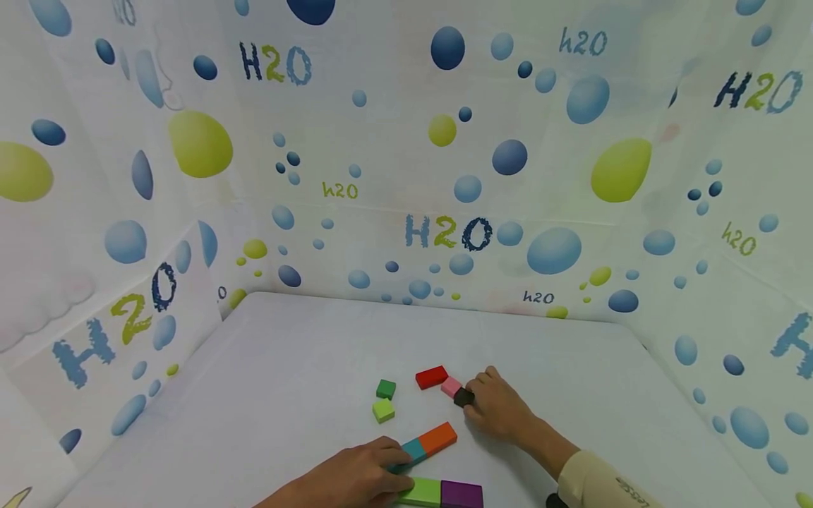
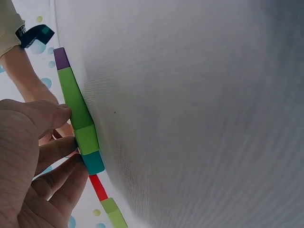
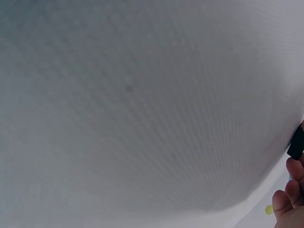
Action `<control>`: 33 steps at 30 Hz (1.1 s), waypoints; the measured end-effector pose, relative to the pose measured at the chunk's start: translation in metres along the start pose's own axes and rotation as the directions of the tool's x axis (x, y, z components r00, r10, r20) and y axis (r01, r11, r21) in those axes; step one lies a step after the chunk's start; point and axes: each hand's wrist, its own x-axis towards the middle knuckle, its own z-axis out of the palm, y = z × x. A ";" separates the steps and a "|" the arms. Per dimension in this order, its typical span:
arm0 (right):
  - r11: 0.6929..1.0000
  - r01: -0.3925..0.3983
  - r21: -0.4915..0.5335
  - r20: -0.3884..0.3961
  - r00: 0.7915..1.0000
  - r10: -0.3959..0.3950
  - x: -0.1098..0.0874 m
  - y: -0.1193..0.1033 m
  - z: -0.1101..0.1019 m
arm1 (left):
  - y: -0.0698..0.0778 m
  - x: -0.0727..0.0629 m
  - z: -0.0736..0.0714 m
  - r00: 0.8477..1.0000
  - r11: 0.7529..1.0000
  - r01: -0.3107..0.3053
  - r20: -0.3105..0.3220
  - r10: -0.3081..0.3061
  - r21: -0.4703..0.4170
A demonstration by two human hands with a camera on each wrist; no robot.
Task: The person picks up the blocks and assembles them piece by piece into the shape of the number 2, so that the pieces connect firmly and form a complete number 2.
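My left hand (image 1: 356, 474) reaches low over two short rows of blocks. Its thumb lies at a light green block (image 2: 76, 97), which stands end to end with a purple block (image 1: 461, 494). Other fingertips of that hand touch a teal block (image 2: 94, 163), whose far end meets an orange block (image 1: 438, 439). Farther forward, my right hand (image 1: 498, 409) grips a black block (image 1: 463, 398) beside a pink block (image 1: 451, 386). A red block (image 1: 431, 377) adjoins the pink one. Only the fingers and a dark block edge show in the right wrist view.
Left of the red block, a dark green block (image 1: 385, 389) and a lime block (image 1: 384, 410) lie on the white table (image 1: 267, 388). A patterned curtain (image 1: 394, 141) with bubbles and H2O lettering surrounds the table at the back and sides.
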 end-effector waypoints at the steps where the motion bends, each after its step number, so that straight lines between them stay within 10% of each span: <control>1: 1.000 0.000 -0.002 0.003 1.000 0.000 0.000 0.000 0.000 | 0.000 0.000 0.000 1.000 1.000 0.001 0.003 -0.001 -0.001; 33: 0.988 0.111 0.110 -0.010 0.994 -0.110 -0.022 -0.006 0.002 | 0.001 -0.001 -0.002 0.998 1.000 -0.017 -0.053 0.018 0.014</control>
